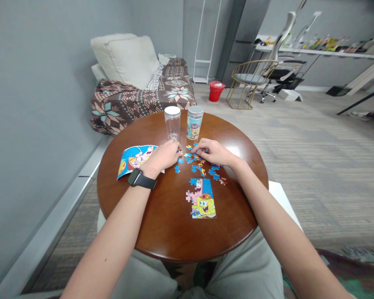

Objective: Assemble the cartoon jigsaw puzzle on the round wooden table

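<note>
My left hand [166,157], with a black watch at the wrist, reaches to the left side of a pile of loose jigsaw pieces [191,158]. Its fingers are curled together at a small puzzle piece [180,153], partly hidden by them. Over the pile's right side, my right hand [214,152] has bent fingers, with thumb and fingers apart, touching the pieces. Closer to me lies a joined puzzle section [203,199] showing a yellow and a pink cartoon figure. A picture sheet [131,160] with curled edges lies partly under my left forearm and hand.
At the round wooden table's [171,232] far side stand a clear jar [173,124] with a white lid and a cartoon-printed jar [194,124]. Beyond are a covered sofa [137,99], a red bin [216,91] and a gold wire chair [252,79]. Someone's foot shows far right.
</note>
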The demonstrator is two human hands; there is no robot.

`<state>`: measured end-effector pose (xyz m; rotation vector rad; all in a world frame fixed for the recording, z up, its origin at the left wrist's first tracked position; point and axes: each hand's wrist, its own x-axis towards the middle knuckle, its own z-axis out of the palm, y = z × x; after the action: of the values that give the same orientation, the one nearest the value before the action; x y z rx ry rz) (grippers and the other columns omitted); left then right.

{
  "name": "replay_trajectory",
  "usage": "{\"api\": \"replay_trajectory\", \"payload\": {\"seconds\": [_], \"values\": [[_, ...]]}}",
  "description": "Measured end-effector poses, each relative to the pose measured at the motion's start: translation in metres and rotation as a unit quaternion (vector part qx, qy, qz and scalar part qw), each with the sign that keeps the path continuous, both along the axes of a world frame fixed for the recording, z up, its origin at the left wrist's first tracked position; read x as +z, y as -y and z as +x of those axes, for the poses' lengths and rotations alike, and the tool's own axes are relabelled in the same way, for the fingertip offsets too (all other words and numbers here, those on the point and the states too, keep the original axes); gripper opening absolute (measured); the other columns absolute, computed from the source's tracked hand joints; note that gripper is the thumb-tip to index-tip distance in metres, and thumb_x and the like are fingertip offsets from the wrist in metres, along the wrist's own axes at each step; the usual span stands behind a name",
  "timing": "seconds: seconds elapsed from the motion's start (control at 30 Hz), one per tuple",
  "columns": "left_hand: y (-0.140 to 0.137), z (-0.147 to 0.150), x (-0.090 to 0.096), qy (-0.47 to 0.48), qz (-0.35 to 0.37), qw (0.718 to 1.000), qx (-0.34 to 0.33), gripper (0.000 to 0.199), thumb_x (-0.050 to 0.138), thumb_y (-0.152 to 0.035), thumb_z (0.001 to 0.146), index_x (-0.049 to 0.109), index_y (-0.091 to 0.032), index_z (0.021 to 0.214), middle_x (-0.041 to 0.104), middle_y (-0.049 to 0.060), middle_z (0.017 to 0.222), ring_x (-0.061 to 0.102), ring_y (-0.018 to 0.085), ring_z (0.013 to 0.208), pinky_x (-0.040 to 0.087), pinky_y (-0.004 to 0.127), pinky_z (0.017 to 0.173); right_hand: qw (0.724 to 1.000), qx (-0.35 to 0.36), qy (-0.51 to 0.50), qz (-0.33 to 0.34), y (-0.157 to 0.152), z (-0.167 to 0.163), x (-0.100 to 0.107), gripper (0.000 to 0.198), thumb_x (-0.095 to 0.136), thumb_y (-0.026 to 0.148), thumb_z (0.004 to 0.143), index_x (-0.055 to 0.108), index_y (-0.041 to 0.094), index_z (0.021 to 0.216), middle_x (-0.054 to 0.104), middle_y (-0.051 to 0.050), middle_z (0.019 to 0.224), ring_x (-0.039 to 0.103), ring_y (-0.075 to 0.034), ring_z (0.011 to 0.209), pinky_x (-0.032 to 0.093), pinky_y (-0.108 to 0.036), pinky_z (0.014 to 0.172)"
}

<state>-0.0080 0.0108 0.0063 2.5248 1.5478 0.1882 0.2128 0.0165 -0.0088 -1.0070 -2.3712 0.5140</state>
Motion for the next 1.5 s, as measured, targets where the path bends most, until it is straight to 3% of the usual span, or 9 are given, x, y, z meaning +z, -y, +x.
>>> {"api": "replay_trajectory", "payload": {"seconds": [0.37, 0.57, 0.67, 0.77, 1.0, 1.5], "values": [[-0.002, -0.002, -0.004, 0.057, -0.037, 0.998, -0.013, 0.009, 0.053, -0.021, 0.079, 0.055, -0.017, 0.087, 0.059, 0.011, 0.104, 0.058, 0.024, 0.098, 0.046, 0.033, 0.084, 1.0, -0.004, 0.001, 0.003, 0.0, 0.002, 0.002, 0.024, 0.053, 0.011, 0.082, 0.072, 0.015, 0.096, 0.061, -0.005, 0.084, 0.056, -0.014, 0.074, 0.045, -0.027, 0.072], [-0.005, -0.003, -0.003, 0.099, -0.043, 0.994, -0.016, 0.012, 0.055, -0.019, 0.077, 0.058, -0.018, 0.088, 0.066, 0.006, 0.084, 0.061, 0.021, 0.077, 0.045, 0.03, 0.067, 1.0, -0.008, 0.005, 0.002, 0.0, 0.003, 0.003, 0.025, 0.053, 0.011, 0.081, 0.072, 0.016, 0.096, 0.06, -0.004, 0.083, 0.055, -0.014, 0.075, 0.044, -0.027, 0.073], [-0.005, -0.004, 0.001, 0.14, -0.056, 0.988, -0.027, 0.008, 0.055, -0.018, 0.078, 0.061, -0.017, 0.084, 0.067, 0.004, 0.08, 0.062, 0.018, 0.074, 0.045, 0.028, 0.067, 1.0, -0.01, 0.002, 0.003, 0.0, 0.003, 0.002, 0.024, 0.053, 0.011, 0.081, 0.072, 0.016, 0.096, 0.06, -0.004, 0.084, 0.056, -0.014, 0.076, 0.044, -0.027, 0.073], [-0.004, -0.005, 0.007, 0.19, -0.094, 0.977, -0.035, 0.008, 0.058, -0.02, 0.078, 0.063, -0.016, 0.083, 0.069, 0.004, 0.081, 0.064, 0.016, 0.077, 0.048, 0.027, 0.071, 1.0, -0.008, 0.0, 0.003, -0.001, 0.003, 0.001, 0.024, 0.054, 0.012, 0.081, 0.072, 0.016, 0.096, 0.06, -0.004, 0.084, 0.056, -0.014, 0.075, 0.044, -0.027, 0.073], [-0.002, -0.007, 0.013, 0.313, -0.233, 0.916, -0.093, 0.014, 0.067, -0.024, 0.073, 0.066, -0.013, 0.082, 0.072, 0.006, 0.083, 0.067, 0.016, 0.079, 0.052, 0.03, 0.079, 1.0, -0.007, -0.004, 0.007, -0.003, 0.005, 0.001, 0.026, 0.053, 0.012, 0.081, 0.072, 0.016, 0.097, 0.062, -0.005, 0.084, 0.056, -0.014, 0.074, 0.044, -0.027, 0.073], [0.001, -0.009, 0.016, 0.354, -0.296, 0.88, -0.109, 0.018, 0.07, -0.023, 0.074, 0.07, -0.012, 0.088, 0.075, 0.007, 0.089, 0.068, 0.016, 0.084, 0.053, 0.029, 0.081, 1.0, -0.003, 0.001, -0.005, -0.004, 0.006, -0.003, 0.024, 0.054, 0.014, 0.08, 0.073, 0.016, 0.096, 0.061, -0.003, 0.081, 0.054, -0.013, 0.07, 0.043, -0.026, 0.07]]}}
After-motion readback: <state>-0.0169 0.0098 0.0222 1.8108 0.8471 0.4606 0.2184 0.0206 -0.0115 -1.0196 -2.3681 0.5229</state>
